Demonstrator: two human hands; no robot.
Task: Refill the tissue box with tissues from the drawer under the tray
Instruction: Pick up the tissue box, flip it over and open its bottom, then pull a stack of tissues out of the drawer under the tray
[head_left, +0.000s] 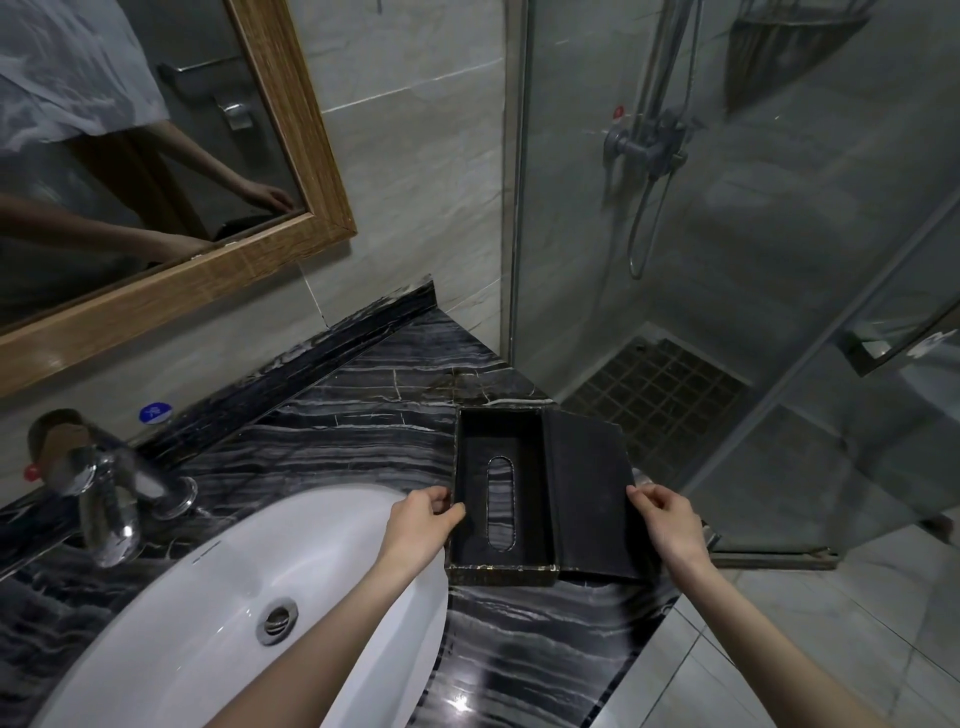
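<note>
Tissue box (501, 493): black, inverted and empty, oval slot facing down onto the dark marble counter (363, 426), beside the white sink (208, 613). Base flap (592, 488): folded open to the right, overhanging the counter edge. Left hand (423, 522): fingers pinched on the box's left wall. Right hand (667, 519): fingers closed on the flap's outer edge. Chrome faucet (104, 488): behind the sink.

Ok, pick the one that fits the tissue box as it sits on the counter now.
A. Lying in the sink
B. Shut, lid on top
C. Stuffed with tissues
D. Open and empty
D: the tissue box sits open on the counter, its dark inside bare, with marble showing through the oval slot and the lid flipped to its right.
</note>
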